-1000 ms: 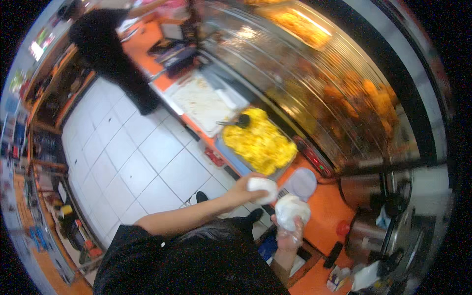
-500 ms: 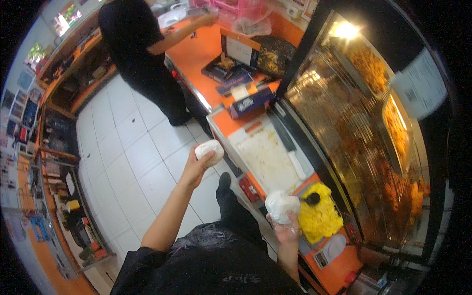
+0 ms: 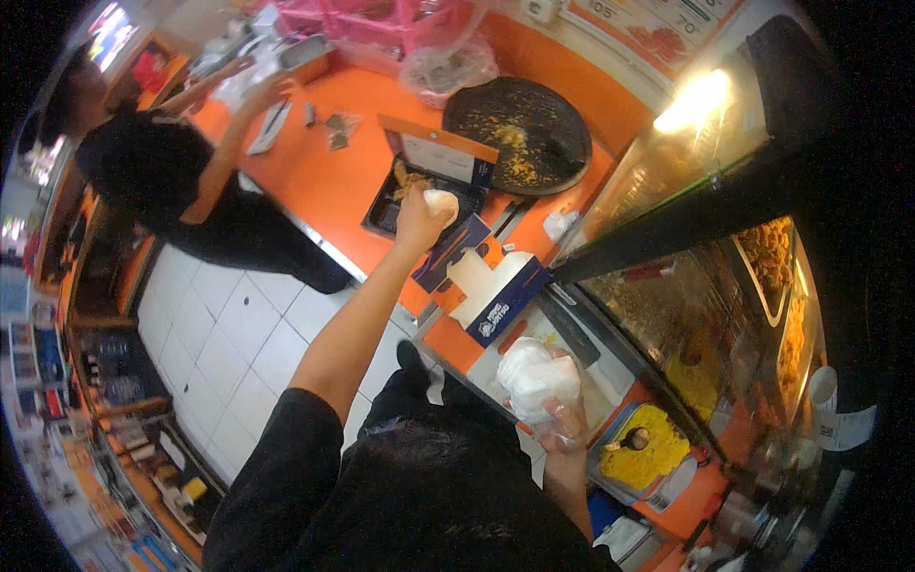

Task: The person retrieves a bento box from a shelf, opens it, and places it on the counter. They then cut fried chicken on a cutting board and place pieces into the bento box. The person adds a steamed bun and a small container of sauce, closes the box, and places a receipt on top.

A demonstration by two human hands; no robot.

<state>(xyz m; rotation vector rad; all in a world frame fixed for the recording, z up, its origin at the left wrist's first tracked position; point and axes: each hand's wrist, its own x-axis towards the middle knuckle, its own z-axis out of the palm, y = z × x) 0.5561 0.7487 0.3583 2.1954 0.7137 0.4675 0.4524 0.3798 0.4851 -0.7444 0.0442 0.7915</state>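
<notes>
In the upper middle, the left hand (image 3: 427,217) gripped a smooth white bundle (image 3: 441,204) over an open dark box (image 3: 386,212) on the orange desk (image 3: 319,176); right of centre, the right hand (image 3: 562,426) cupped a lumpy, shiny white bundle (image 3: 537,377).

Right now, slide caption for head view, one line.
Left hand holds a white bundle at an open food box on an orange counter; right hand holds another white bundle.

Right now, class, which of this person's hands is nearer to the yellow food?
Right. The right hand, holding a white bundle, is just left of the yellow food in the picture; the left hand is much farther off, overlapping the open box.
</notes>
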